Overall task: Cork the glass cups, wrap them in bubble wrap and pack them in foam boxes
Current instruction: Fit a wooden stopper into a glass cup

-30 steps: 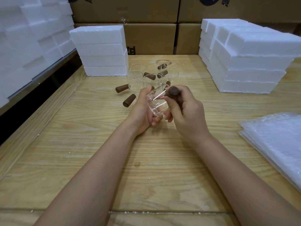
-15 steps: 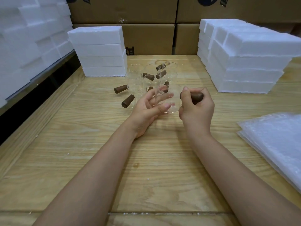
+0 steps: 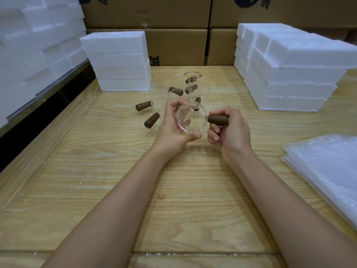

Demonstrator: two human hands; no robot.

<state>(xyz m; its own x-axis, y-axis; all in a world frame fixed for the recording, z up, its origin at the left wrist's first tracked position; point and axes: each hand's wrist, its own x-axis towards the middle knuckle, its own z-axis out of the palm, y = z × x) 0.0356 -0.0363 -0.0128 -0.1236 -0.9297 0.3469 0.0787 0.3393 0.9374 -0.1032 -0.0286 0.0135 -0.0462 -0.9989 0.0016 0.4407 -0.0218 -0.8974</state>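
My left hand (image 3: 174,125) holds a clear glass cup (image 3: 191,118) on its side above the wooden table, its mouth turned to the right. My right hand (image 3: 229,129) grips a brown cork (image 3: 218,119) whose narrow end sits at the cup's mouth. Behind them stands a cluster of several empty glass cups (image 3: 179,89) with loose corks among them. Two more corks (image 3: 143,105) (image 3: 151,120) lie on the table to the left of the held cup.
Stacked white foam boxes stand at the back left (image 3: 117,60) and back right (image 3: 289,66), with more foam on the far left (image 3: 34,51). Bubble wrap sheets (image 3: 328,171) lie at the right edge. Cardboard boxes (image 3: 173,31) line the back.
The left hand has closed again around the cup and turned its mouth rightward. The right hand has brought the cork's end back to the mouth.
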